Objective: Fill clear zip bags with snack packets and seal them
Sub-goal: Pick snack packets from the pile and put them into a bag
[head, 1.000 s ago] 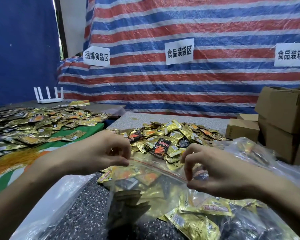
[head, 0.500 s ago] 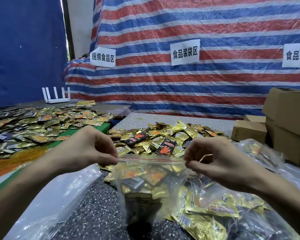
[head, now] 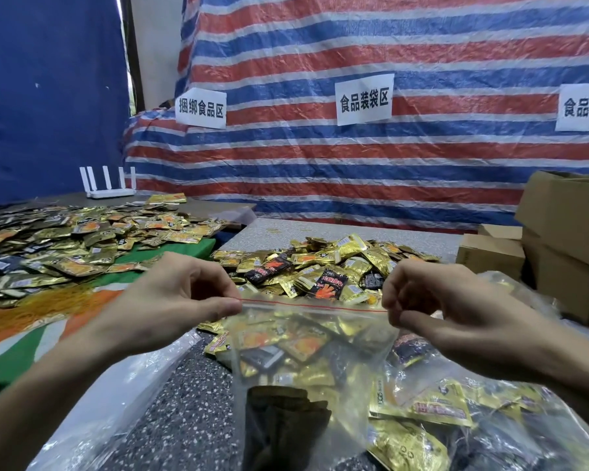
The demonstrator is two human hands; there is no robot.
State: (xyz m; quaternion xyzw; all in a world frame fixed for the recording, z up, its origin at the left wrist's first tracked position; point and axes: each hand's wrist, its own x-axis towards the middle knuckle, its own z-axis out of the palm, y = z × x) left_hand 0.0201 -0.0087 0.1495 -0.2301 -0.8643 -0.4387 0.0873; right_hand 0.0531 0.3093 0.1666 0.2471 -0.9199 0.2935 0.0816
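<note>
A clear zip bag (head: 300,362) with a red zip line hangs upright in front of me, full of gold and black snack packets. My left hand (head: 170,300) pinches the left end of its zip strip between thumb and fingers. At the right end of the strip, my right hand (head: 432,300) pinches the top edge the same way. The strip is stretched straight between the two hands. A heap of loose snack packets (head: 323,270) lies on the speckled table (head: 170,413) just behind the bag.
Filled clear bags (head: 456,419) lie at the lower right, and empty plastic (head: 92,419) at the lower left. More packets (head: 65,243) cover the table to the left, with a white router (head: 108,185) behind. Cardboard boxes (head: 558,239) stack at the right. A striped tarp (head: 354,147) hangs behind.
Both hands have moved apart along the bag's top, pulling the zip strip straight and level. The bag has lifted from slumped to hanging upright.
</note>
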